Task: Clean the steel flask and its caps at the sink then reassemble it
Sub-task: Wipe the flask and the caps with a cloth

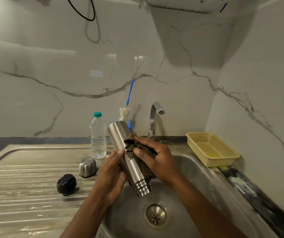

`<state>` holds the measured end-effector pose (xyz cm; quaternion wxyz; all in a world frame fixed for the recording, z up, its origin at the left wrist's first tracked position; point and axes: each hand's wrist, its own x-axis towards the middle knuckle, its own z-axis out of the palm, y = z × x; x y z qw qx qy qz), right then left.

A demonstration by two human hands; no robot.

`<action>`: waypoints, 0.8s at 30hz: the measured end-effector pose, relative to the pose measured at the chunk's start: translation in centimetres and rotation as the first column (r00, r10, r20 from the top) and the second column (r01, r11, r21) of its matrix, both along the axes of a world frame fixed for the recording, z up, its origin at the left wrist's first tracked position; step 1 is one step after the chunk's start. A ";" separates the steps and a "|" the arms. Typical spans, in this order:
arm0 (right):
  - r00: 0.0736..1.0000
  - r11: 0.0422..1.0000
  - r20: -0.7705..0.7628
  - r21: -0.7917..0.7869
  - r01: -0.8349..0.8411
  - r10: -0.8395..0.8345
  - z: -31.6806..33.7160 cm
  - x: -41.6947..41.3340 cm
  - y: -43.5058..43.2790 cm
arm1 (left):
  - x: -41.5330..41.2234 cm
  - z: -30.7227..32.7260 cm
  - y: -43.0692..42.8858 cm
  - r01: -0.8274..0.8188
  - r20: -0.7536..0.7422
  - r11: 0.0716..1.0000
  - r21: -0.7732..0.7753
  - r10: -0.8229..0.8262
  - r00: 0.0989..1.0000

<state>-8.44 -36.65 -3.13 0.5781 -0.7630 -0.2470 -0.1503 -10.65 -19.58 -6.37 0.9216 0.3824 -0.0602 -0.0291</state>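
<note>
Steel flask (127, 157), uncapped and held mouth-down at a slant over the sink basin (187, 170), sits between a person's two hands. Left hand (111, 176) is wrapped around the lower part of the flask body, thumb lying on the metal. Right hand (155, 157) presses a dark, crumpled scrub pad (131, 145) against the upper side of the flask, fingers closed over the pad.

Below the flask's threaded neck lies the sink drain (156, 215). A bent steel tap (154, 117) rises behind the basin, its spout not visibly running.

On the ribbed draining board (26, 177) to the left rest the flask's two caps, apart from each other: a steel cup cap (87, 167) standing open-side down, and a black stopper cap (66, 184) nearer the camera. Behind the steel cup stands a clear plastic water bottle (98, 135) with a teal lid. A bottle brush (128, 100) with a blue handle leans against the marble-patterned wall (52, 66) behind the flask. To the right of the tap, a yellow perforated basket (211, 148) sits on the tabletop edge by the corner.
</note>
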 end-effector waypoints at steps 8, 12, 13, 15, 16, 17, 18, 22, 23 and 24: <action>1.000 1.000 -0.012 0.006 0.001 -0.001 0.6 0.0 1.1 | 0.3 -0.5 -0.2 -0.008 -0.016 0.977 0.213 0.011 1.000; 0.999 1.000 -0.045 -0.014 0.000 -0.001 2.4 0.7 1.7 | 0.1 -0.2 -0.6 -0.077 0.013 0.971 0.226 0.076 0.997; 0.999 1.000 -0.044 -0.030 0.009 -0.010 2.5 0.9 1.8 | 0.2 -0.2 -0.5 -0.096 0.013 0.975 0.199 0.095 0.995; 0.999 0.998 -0.051 -0.059 0.003 -0.006 2.1 0.9 1.7 | 0.5 -0.1 -0.1 -0.124 0.000 0.985 0.123 0.125 0.992; 0.998 0.998 -0.063 -0.060 -0.017 0.013 1.6 0.6 1.5 | 0.6 -0.1 0.2 -0.139 -0.012 0.987 0.085 0.141 0.990; 0.996 0.998 -0.078 -0.049 -0.038 0.034 1.1 0.3 1.2 | 0.8 -0.1 0.6 -0.156 -0.029 0.986 0.056 0.158 0.987; 0.995 0.998 -0.088 -0.039 -0.059 0.055 0.6 0.0 0.8 | 0.9 0.0 0.8 -0.173 -0.049 0.984 0.031 0.175 0.983; 0.984 0.990 -0.117 0.036 -0.134 0.137 -1.4 -1.0 -1.5 | 1.2 0.3 1.2 -0.230 -0.094 0.973 -0.012 0.228 0.969; 0.978 0.986 -0.138 0.074 -0.150 0.159 -1.7 -1.1 -2.1 | 1.2 0.4 1.2 -0.234 -0.095 0.972 -0.017 0.232 0.968; 0.971 0.980 -0.163 0.119 -0.158 0.176 -2.1 -1.2 -2.6 | 1.1 0.4 1.2 -0.234 -0.095 0.972 -0.018 0.231 0.968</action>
